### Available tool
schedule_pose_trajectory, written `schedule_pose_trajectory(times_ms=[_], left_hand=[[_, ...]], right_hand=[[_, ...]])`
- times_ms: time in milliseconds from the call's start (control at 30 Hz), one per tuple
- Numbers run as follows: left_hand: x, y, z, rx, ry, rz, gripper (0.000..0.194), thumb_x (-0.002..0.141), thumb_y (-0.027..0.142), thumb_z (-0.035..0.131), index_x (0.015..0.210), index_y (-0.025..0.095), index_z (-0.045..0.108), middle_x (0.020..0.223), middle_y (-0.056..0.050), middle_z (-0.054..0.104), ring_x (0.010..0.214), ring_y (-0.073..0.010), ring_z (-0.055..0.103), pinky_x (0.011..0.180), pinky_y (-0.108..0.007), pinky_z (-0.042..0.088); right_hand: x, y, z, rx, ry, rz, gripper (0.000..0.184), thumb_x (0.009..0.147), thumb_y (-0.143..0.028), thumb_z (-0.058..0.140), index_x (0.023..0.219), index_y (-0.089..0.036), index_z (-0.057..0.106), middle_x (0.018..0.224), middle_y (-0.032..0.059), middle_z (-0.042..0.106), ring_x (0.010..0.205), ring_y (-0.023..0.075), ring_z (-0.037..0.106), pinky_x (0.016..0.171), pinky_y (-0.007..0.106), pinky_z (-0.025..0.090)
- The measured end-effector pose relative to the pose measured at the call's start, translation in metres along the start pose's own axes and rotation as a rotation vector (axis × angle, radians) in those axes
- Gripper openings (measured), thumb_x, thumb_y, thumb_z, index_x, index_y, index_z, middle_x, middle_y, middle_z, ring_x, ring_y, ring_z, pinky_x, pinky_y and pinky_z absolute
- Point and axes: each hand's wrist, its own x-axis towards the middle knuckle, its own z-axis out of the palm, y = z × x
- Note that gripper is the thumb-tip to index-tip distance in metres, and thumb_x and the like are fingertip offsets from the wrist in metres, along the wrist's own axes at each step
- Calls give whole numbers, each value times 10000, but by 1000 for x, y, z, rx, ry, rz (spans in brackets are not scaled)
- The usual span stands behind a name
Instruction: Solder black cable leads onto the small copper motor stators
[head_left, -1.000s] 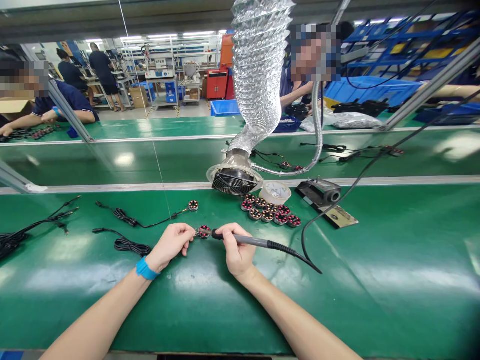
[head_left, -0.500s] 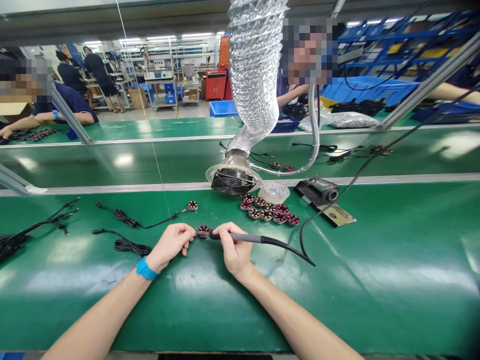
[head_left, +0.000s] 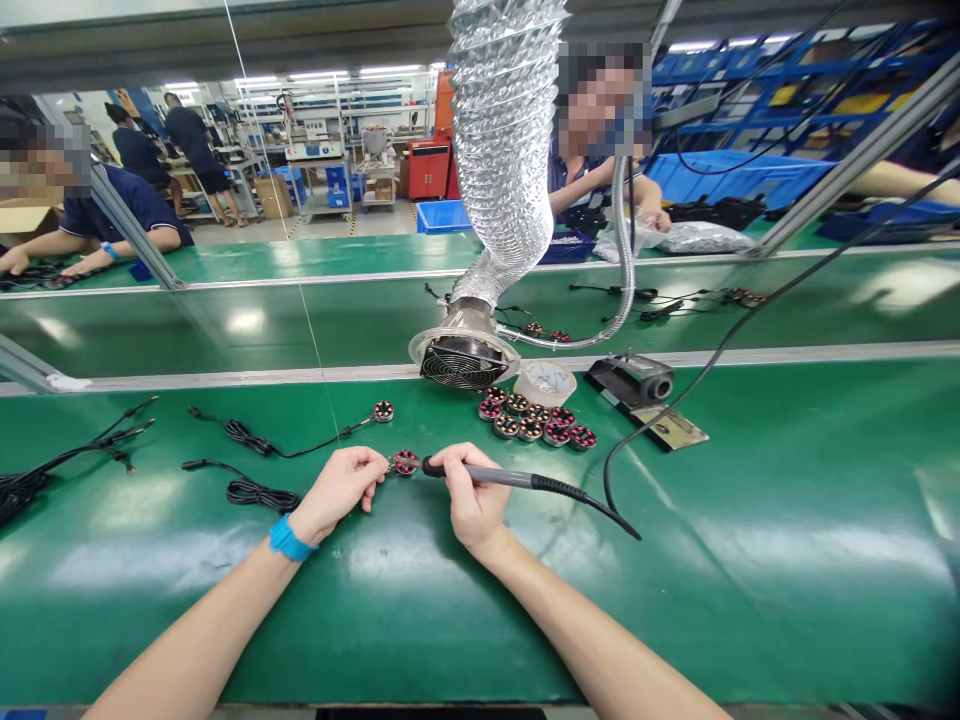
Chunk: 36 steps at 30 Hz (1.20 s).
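Note:
My left hand (head_left: 345, 490), with a blue wristband, is closed in a pinch at the left edge of a small round motor stator (head_left: 406, 461) with red windings. Thin wire ends show at its fingertips; they seem to belong to the black coiled cable (head_left: 259, 492) that runs in behind this hand. A grey soldering iron (head_left: 491, 476) is gripped in my right hand (head_left: 476, 505) like a pen, its tip pointing left over the stator. Whether the tip touches is too small to tell. Above hangs a fume extractor (head_left: 465, 362) on a silver duct.
Several more stators (head_left: 531, 428) are grouped by a roll of clear tape (head_left: 545, 382). Right of them lies a soldering iron stand (head_left: 637, 385). A cabled stator (head_left: 383, 411) and bundled cables (head_left: 30, 485) lie leftward. The iron's cord (head_left: 611, 470) loops at right. Co-workers sit across the bench.
The soldering iron's tip has shifted slightly over the stator, and its handle and cord have swung a little right. My left hand keeps its place. Across the bench, a co-worker's hand has come into view.

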Motion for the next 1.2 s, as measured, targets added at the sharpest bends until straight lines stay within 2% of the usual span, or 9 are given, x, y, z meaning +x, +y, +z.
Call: schedule_pose_trajectory(times_ms=[900, 1033, 1133, 1200], left_hand=[[1, -3, -2, -3, -15, 10, 312, 789, 452, 613, 709, 155, 566, 510, 51, 487, 406, -81, 456, 450, -211, 368], [0, 0, -1, -15, -23, 15, 328, 782, 469, 622, 715, 155, 560, 524, 52, 488, 409, -79, 452, 451, -214, 376], [-1, 3, -1, -21, -26, 29, 330, 772, 473, 629, 723, 155, 557, 529, 52, 489, 410, -79, 448, 450, -216, 380], [-1, 3, 0, -21, -25, 43, 337, 773, 482, 626, 732, 155, 557, 533, 51, 489, 418, -82, 451, 455, -218, 386]], right_hand=[[1, -2, 1, -42, -13, -28, 274, 932, -278, 471, 728, -199, 637, 668, 21, 655, 597, 170, 615, 581, 293, 496], [4, -7, 3, -101, -57, -14, 214, 958, -252, 468, 856, -201, 650, 749, 29, 663, 704, 175, 653, 680, 305, 533], [4, -6, 7, -126, -130, -86, 155, 946, -206, 510, 1023, -212, 645, 856, 37, 644, 765, 161, 650, 742, 300, 544], [4, 0, 10, -126, -203, -131, 240, 922, -172, 544, 1142, -236, 615, 957, 47, 609, 793, 151, 648, 773, 296, 555]])
